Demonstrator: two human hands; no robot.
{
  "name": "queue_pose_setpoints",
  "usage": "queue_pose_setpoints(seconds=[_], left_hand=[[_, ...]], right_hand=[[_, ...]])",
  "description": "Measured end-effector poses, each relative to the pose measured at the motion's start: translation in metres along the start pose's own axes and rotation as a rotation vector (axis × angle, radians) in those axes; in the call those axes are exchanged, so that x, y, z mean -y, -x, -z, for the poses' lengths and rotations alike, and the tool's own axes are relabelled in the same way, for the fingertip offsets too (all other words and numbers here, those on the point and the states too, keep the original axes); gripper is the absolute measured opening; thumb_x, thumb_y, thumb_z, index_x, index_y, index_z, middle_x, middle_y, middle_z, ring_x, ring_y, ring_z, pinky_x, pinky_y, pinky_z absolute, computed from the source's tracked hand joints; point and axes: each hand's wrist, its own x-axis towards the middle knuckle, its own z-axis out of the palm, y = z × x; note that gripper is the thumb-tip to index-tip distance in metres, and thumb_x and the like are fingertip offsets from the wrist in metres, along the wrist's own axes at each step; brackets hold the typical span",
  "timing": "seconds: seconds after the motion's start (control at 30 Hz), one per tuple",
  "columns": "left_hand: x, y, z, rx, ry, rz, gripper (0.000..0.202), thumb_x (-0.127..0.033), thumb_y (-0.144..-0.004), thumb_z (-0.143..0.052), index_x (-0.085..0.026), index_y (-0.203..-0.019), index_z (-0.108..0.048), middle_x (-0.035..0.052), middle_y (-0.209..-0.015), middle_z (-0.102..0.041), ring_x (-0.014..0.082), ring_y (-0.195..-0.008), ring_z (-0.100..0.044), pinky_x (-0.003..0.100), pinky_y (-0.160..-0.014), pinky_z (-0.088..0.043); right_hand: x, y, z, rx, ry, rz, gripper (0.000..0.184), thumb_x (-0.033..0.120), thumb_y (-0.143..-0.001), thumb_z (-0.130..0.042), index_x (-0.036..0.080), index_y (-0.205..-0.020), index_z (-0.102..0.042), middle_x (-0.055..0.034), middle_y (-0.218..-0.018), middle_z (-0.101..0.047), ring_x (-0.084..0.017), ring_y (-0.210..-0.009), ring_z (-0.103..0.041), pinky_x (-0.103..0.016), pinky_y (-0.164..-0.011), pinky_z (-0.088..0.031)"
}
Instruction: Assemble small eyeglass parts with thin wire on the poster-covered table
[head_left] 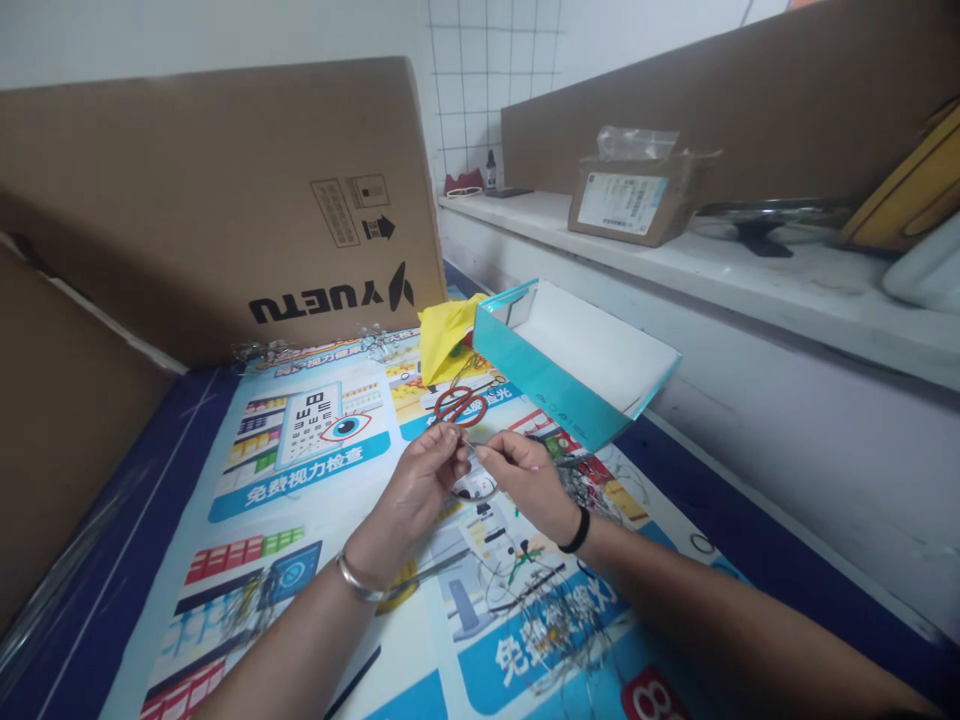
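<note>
My left hand, with a silver bangle at the wrist, is closed in a pinch above the printed sheet. My right hand, with a black band at its wrist, pinches close beside it. A thin wire-like strand runs between the fingertips; its ends are hidden. Below the fingers a dark curved loop shows in part, and I cannot tell if it joins the strand. Just beyond the hands lie red-handled scissors. Under my left wrist is a yellow-handled tool, partly covered by the arm.
A teal open box with a white inside stands behind my right hand, beside a yellow cloth. Tangled thin wires lie at the front right. A large cardboard sheet walls the left; a small carton sits on the ledge.
</note>
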Motion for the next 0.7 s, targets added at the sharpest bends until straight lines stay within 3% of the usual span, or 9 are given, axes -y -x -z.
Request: queue_pose_setpoints(seconds=[0.5, 0.7], left_hand=[[0.002, 0.002, 0.0, 0.045, -0.084, -0.03, 0.017, -0.031, -0.081, -0.06, -0.014, -0.079, -0.059, -0.0016, -0.067, -0.051, 0.0064, -0.059, -0.047, 0.017, -0.057, -0.039], [-0.008, 0.002, 0.003, 0.012, -0.353, -0.098, 0.017, -0.032, -0.079, -0.062, -0.016, -0.079, -0.058, -0.0022, -0.064, -0.05, 0.0085, -0.059, -0.044, 0.019, -0.056, -0.035]], right_hand=[[0.006, 0.001, -0.001, 0.023, 0.001, -0.002, 0.023, 0.035, -0.075, -0.057, 0.017, -0.061, -0.054, 0.0035, -0.054, -0.049, -0.008, -0.049, -0.039, -0.021, -0.047, -0.032], [0.002, 0.001, 0.001, 0.012, 0.08, -0.005, 0.028, 0.039, -0.075, -0.056, 0.017, -0.059, -0.048, 0.0053, -0.053, -0.04, -0.007, -0.05, -0.032, -0.02, -0.045, -0.027]])
